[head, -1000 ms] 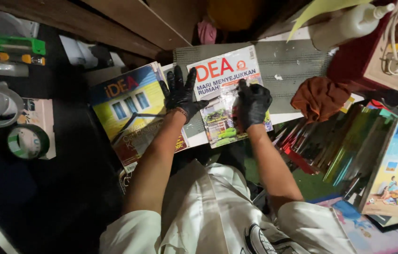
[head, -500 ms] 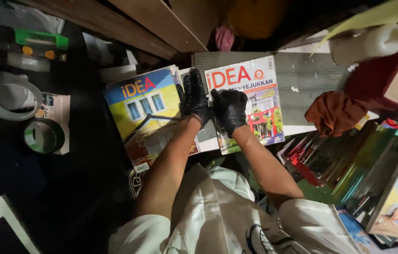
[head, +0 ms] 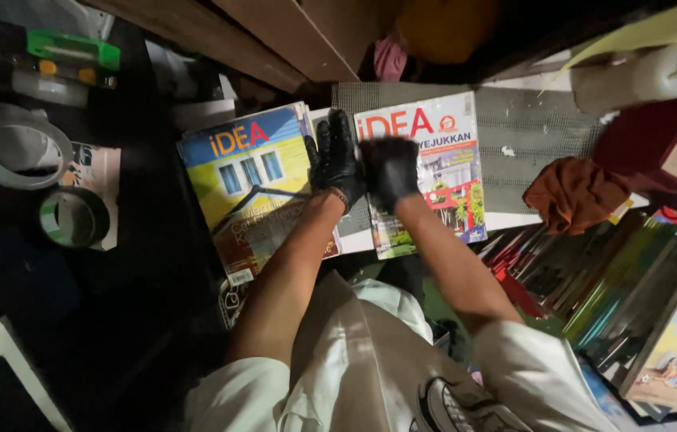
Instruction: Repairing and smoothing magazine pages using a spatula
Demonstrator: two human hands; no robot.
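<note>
Nearest the body, a row of upright magazines (head: pixel 594 280) fills the lower right. Beyond it, the left hand (head: pixel 337 160), gloved black, lies flat with fingers spread beside the yellow-house magazine (head: pixel 246 180), while the right hand (head: pixel 390 170) grasps the red-titled magazine (head: pixel 434 160) by its left edge. Farthest left lie tape rolls (head: pixel 18 152).

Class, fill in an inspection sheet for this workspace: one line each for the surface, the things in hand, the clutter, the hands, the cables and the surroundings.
Surface: grey ribbed mat under the magazines.
Things in hand: white-covered magazine under the right hand; yellow-house magazine lying on a stack beside the left hand.
Clutter: two tape rolls, orange cloth, white bottle, slanted row of magazines.
Hands: left hand and right hand, both in black gloves, held close together; grip unclear.
Cables: nothing seen.
Surroundings: wooden boards above; dim light.
</note>
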